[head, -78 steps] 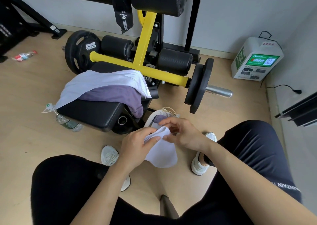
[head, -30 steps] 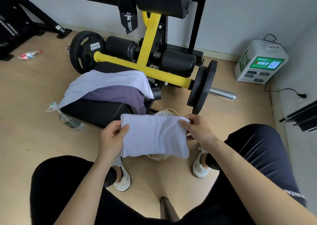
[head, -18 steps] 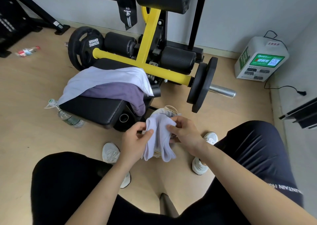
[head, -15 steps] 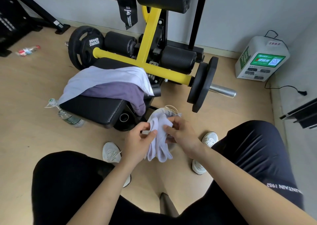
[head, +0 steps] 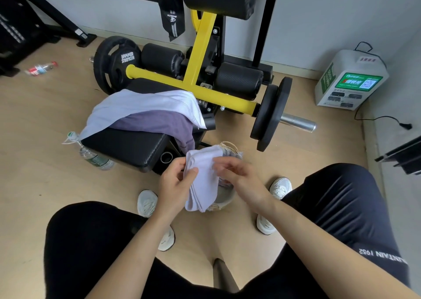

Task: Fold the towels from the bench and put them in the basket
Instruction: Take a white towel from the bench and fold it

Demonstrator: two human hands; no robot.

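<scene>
A folded white towel [head: 202, 180] hangs between my hands, just above a small woven basket [head: 224, 202] on the floor between my feet. My left hand [head: 174, 181] pinches the towel's left edge between thumb and fingers. My right hand [head: 237, 172] touches its upper right side with loosely curled fingers; whether it grips is unclear. On the black bench pad [head: 127, 143] lie a white towel [head: 145, 107] and a purple towel [head: 159, 123] under it. The basket's inside is mostly hidden by the towel and my hands.
A yellow-framed weight machine [head: 200, 55] with black plates [head: 270, 114] stands behind the bench. A plastic bottle [head: 95, 158] lies left of the bench, another bottle [head: 41, 68] far left. A white charging box [head: 350, 80] sits at the right wall. My knees frame the basket.
The towel was held spread wide a second ago. My hands have since brought its ends together into a narrow fold and lowered it over the basket.
</scene>
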